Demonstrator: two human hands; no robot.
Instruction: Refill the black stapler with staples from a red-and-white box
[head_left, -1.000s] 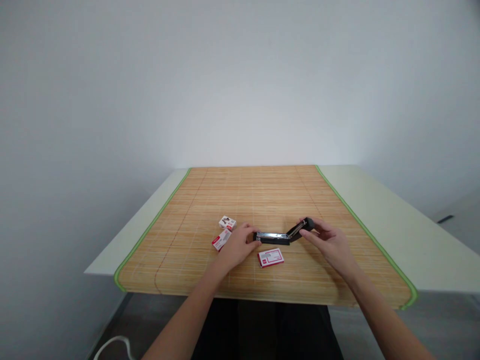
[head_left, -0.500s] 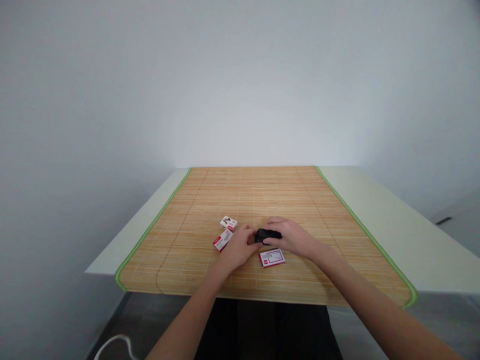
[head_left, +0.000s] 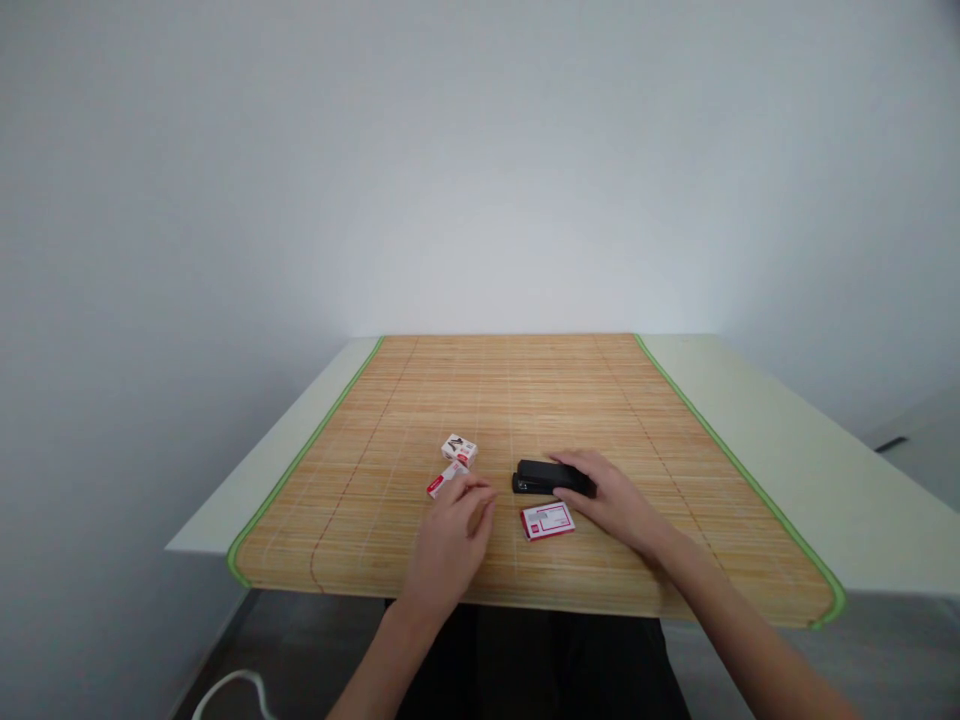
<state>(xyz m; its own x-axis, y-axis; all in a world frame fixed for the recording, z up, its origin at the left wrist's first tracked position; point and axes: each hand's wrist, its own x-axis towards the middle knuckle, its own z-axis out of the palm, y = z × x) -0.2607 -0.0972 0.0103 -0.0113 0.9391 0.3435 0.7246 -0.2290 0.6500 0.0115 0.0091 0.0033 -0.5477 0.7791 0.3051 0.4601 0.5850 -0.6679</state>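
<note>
A black stapler (head_left: 536,476) lies flat on the bamboo mat, its length running left to right. My right hand (head_left: 600,490) grips its right end, with the thumb on the near side and the fingers on the far side. To the left of the stapler and apart from it, my left hand (head_left: 454,530) is curled, fingertips and thumb close together as in a pinch. Whatever may be between them is too small to make out. Just beyond that hand lies a red-and-white box (head_left: 444,482), partly covered by its fingers. Nearer me than the stapler is a flat white-and-red box (head_left: 548,521).
A small white box with a dark picture (head_left: 459,449) touches or nearly touches the red-and-white one. The green-edged bamboo mat (head_left: 495,380) covers the middle of a white table (head_left: 757,440), which meets a plain wall (head_left: 495,180). A white cable (head_left: 236,678) shows at lower left.
My left hand has come away from the stapler, back towards me and to the left. My right hand has shifted slightly right along the stapler, which now shows more of its length.
</note>
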